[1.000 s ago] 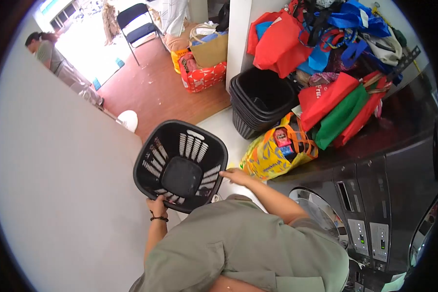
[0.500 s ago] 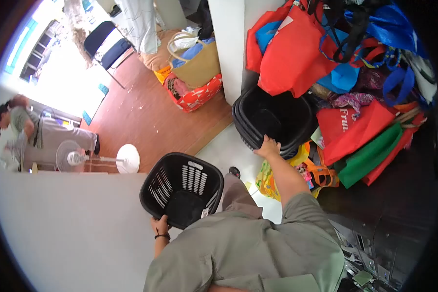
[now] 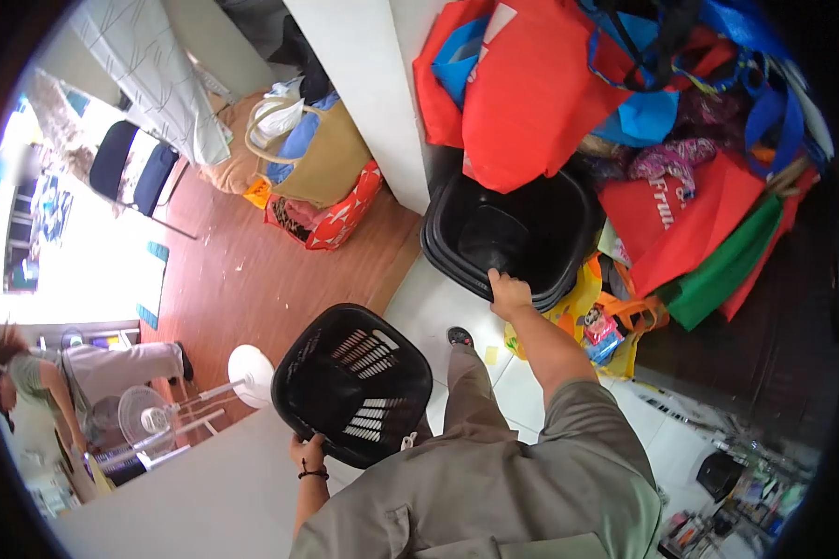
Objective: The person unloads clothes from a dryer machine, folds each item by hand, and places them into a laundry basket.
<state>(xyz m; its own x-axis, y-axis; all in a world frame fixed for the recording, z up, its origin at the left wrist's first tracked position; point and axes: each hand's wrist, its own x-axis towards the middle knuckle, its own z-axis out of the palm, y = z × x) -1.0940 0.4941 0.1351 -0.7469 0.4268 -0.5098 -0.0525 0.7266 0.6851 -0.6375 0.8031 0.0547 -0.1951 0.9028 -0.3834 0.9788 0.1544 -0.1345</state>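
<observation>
left hand point(image 3: 309, 454) pinches the loose basket point(image 3: 324, 401) rim, lower centre; right hand point(image 3: 510, 295) pinches the stacked baskets point(image 3: 543, 233) rim, right of centre; grip firmly, clear of the overhanging red bag point(image 3: 529, 107)

Held basket point(image 3: 350, 382): black plastic, smooth, low sheen. Stacked baskets point(image 3: 541, 219), by the edge of the white tile floor point(image 3: 522, 391): similar smooth black plastic; tiles smooth, lightly glossy. Large red bag point(image 3: 541, 93): matt, cloth-like, creased. Green bag point(image 3: 718, 265), at edge of dark countertop point(image 3: 727, 363): matt cloth; countertop smooth, faint shine. Brown floor point(image 3: 224, 252): wood-look, soft sheen. Shirt point(image 3: 513, 498): matt cloth, wrinkled.
</observation>
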